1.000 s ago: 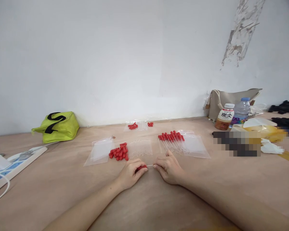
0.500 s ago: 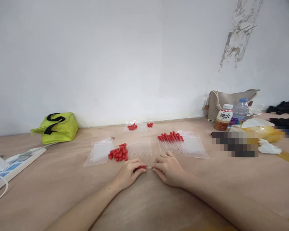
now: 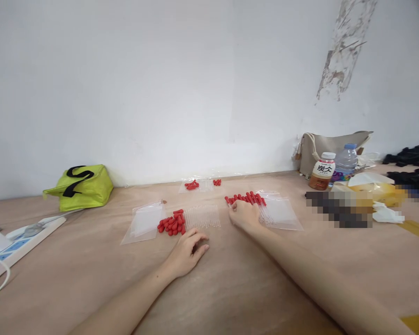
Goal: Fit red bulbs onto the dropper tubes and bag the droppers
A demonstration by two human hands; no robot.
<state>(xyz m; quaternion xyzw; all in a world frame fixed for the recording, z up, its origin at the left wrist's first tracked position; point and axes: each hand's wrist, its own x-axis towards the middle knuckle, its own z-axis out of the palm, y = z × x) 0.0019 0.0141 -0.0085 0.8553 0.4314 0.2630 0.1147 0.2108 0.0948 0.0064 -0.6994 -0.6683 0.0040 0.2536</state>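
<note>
My left hand [image 3: 190,251] rests on the table with its fingers apart and nothing in them. Just beyond it lie a heap of red rubber bulbs [image 3: 172,223] and a row of thin clear glass tubes [image 3: 202,216]. My right hand [image 3: 245,214] is at the left end of a row of red-bulbed droppers [image 3: 253,197]. Its fingers are closed on a dropper [image 3: 226,199] whose red bulb shows past the fingertips; the tube is mostly hidden by the hand.
Clear plastic bags [image 3: 148,218] lie left of the bulbs, others [image 3: 282,214] right of the droppers. Near the wall sit more bulbs [image 3: 192,185]. A green bag [image 3: 85,186] and power strip [image 3: 24,246] are left; a drink bottle [image 3: 322,172] and grey bag [image 3: 309,149] are right.
The red bulb and the glass tube, joined between my hands before, have left my left hand, whose fingers have opened. My right hand has moved forward to the dropper row with the dropper.
</note>
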